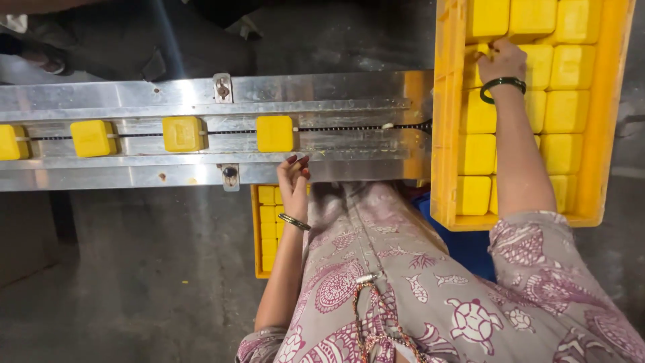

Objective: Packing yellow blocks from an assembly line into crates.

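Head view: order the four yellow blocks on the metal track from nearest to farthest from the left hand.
From the left hand:
1. Rightmost block, just above the fingers.
2. Second block, further left.
3. Third block, left again.
4. Cut-off block, at the frame's left edge.

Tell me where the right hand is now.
The right hand is at upper right, reaching into the yellow crate, its fingers on a yellow block near the far end.

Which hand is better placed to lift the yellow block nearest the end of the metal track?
Left. The left hand hovers just below that yellow block; the right hand is busy in the yellow crate.
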